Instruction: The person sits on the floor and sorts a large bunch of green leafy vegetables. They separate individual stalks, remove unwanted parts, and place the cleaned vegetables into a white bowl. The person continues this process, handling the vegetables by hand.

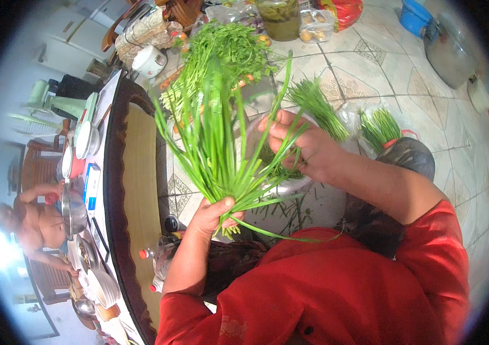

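My left hand (215, 214) grips a fanned bunch of Chinese chives (218, 138) near its pale cut ends. To its right, my right hand (302, 144) has its fingers curled around a few loose chive blades at the bunch's side. Beneath that hand stands a pale basin (289, 189) holding green trimmings, partly hidden by the hand. A second bundle of chives (320, 108) lies past the basin. Farther right, another chive bundle (380, 125) sits in a clear plastic bag beside my knee.
Leafy green herbs (227, 47) are heaped ahead on the floor, near a white rice cooker (149, 61). A wooden table (141, 172) bearing dishes runs along my left; another person (44, 220) is behind it. A large jar (279, 19) and a blue bucket (415, 17) stand farther off.
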`<state>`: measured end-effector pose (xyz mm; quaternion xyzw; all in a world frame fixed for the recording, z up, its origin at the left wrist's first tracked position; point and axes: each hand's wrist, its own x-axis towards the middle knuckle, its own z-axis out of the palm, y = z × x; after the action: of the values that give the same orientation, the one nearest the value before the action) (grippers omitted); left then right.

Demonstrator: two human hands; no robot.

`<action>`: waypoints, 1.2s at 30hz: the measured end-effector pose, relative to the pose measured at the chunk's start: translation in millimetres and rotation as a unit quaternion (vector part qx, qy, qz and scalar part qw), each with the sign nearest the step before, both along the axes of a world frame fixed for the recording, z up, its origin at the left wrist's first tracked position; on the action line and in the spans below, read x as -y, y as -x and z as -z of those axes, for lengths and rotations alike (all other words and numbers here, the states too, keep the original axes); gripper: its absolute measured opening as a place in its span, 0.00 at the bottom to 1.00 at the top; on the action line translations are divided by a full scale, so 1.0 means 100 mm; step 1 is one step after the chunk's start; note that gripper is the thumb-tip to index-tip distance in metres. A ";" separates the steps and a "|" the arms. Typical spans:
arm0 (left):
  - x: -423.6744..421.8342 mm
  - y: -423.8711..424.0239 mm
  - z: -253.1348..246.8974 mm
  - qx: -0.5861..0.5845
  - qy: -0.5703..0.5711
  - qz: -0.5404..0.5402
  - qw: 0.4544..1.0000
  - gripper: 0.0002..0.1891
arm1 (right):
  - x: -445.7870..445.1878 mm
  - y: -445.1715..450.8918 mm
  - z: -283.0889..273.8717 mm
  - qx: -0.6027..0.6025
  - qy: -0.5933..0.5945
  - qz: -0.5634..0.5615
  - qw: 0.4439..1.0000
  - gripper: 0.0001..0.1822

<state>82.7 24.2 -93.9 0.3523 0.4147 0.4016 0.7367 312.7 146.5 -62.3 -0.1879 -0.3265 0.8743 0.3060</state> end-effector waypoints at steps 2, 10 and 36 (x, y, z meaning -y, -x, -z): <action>0.01 -0.01 -0.01 0.003 0.006 0.013 1.000 0.24 | -0.01 0.04 -0.06 0.046 0.019 0.066 0.997 0.09; 0.00 -0.10 -0.05 -0.024 0.022 0.020 0.999 0.26 | -0.14 0.00 -0.14 0.088 -0.096 0.068 0.989 0.09; -0.09 -0.22 -0.16 -0.060 -0.003 -0.008 0.998 0.20 | -0.03 -0.01 -0.19 0.132 -0.100 0.065 0.984 0.10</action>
<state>104.3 32.9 -77.5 0.3750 0.4591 0.3869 0.7063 313.3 149.7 -43.5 -0.2908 -0.4366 0.7832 0.3338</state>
